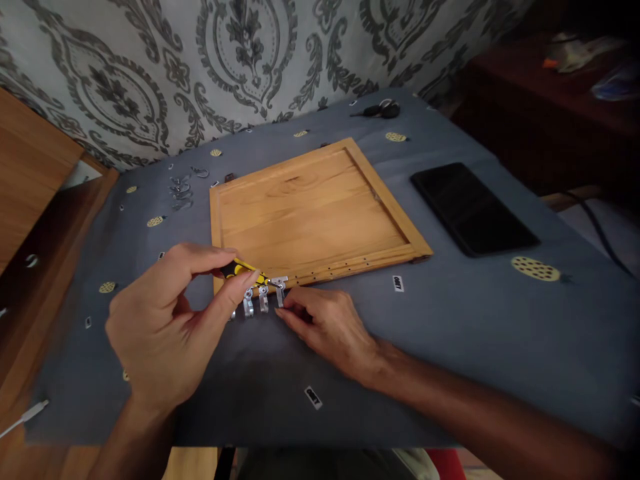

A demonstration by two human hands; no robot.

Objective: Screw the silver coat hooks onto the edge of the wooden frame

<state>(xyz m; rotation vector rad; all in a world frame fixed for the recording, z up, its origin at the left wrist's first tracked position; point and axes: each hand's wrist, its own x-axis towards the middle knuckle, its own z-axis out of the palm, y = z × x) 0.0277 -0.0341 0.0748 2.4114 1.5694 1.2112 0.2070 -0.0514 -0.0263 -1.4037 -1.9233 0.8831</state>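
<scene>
My left hand [173, 313] is closed on a small yellow and black screwdriver [245, 268], its tip at a metal hook [281, 291] on the near edge of a wooden framed board [310, 207]. That same hook is pinched between the thumb and finger of my right hand [330, 323]. Left of it, more metal hooks [263, 299] hang from the same edge, partly hidden by my left thumb. A row of small dark holes [330, 269] runs along the frame to the right. The board lies flat on the blue cloth.
Loose metal hooks [181, 190] lie in a pile to the board's left. A black phone [473, 208] rests on its right, with keys [383, 109] at the back. A white cable [35, 411] reaches the table's left corner. A patterned curtain [240, 60] hangs behind.
</scene>
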